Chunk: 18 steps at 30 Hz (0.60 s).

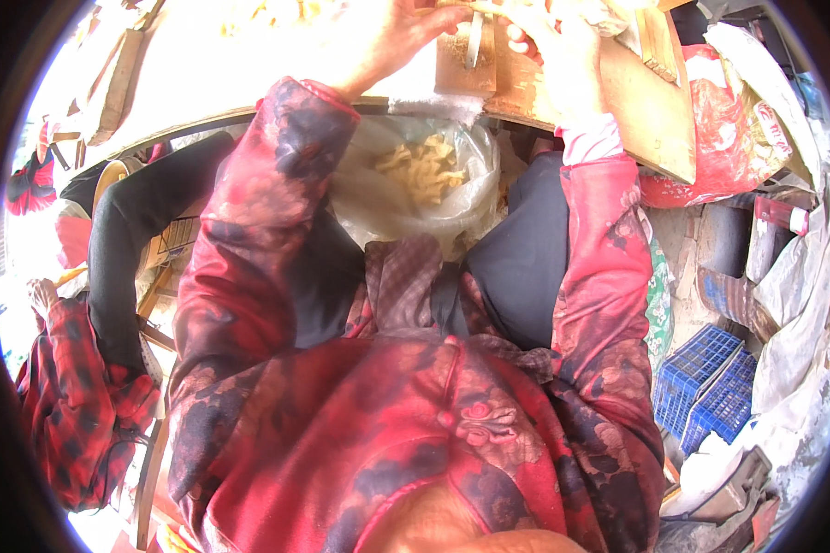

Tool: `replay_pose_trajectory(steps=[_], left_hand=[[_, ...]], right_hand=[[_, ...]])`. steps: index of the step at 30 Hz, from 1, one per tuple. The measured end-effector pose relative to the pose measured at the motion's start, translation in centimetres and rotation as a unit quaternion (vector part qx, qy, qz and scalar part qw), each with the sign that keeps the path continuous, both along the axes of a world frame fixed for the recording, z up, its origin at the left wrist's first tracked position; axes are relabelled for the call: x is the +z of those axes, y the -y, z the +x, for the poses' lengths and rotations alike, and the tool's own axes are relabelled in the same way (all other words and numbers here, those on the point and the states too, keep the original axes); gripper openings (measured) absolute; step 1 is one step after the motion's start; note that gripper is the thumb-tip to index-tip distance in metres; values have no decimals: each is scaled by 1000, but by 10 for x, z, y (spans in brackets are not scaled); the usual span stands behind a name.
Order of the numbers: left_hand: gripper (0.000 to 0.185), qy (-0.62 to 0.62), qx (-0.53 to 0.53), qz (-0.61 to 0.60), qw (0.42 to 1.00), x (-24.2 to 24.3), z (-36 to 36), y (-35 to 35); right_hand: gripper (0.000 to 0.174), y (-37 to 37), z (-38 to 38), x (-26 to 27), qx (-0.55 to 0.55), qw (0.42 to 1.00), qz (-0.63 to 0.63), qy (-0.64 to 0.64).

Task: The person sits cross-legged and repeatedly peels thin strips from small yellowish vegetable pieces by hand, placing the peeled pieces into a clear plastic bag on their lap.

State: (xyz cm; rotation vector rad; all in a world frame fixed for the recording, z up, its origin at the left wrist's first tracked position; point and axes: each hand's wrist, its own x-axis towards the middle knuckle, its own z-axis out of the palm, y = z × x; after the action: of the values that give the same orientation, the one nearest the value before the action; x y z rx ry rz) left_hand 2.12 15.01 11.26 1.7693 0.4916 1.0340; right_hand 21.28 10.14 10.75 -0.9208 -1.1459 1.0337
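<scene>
Both hands are at the top of the head view, over a work table, in strong glare. My left hand [394, 34] reaches in from the left, its fingers on one end of a thin, pale yellowish piece [487, 8]. Close to the other end is my right hand [543, 34], fingers curled; the glare hides its exact grip. Between the hands, a metal blade [475, 41] stands at a wooden block [465, 72] on the table. Below the table edge, between my knees, a clear plastic bag [360, 166] holds yellowish pieces [425, 169].
A wooden board [653, 131] juts out at the right beside a red plastic sack [716, 131]. Blue plastic baskets [698, 380] stand lower right. A co-worker in a checked sleeve [76, 387] sits at the left. A wooden bar [114, 86] lies on the table's left.
</scene>
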Motion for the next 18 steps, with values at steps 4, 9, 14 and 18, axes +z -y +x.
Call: replay_pose_trajectory(steps=[4, 9, 14, 18], left_hand=[[5, -37, 69, 106, 991, -15, -1, -3], [8, -68, 79, 13, 994, -6, -29, 38], [12, -182, 151, 164, 958, -9, -44, 89], [11, -163, 194, 159, 954, -20, -42, 100]], right_hand=[[13, -2, 10, -26, -69, 997, -39, 11], [7, 64, -13, -1, -63, 997, -43, 10], [9, 110, -32, -59, -31, 990, -134, 22], [32, 101, -44, -112, -91, 956, -121, 252]])
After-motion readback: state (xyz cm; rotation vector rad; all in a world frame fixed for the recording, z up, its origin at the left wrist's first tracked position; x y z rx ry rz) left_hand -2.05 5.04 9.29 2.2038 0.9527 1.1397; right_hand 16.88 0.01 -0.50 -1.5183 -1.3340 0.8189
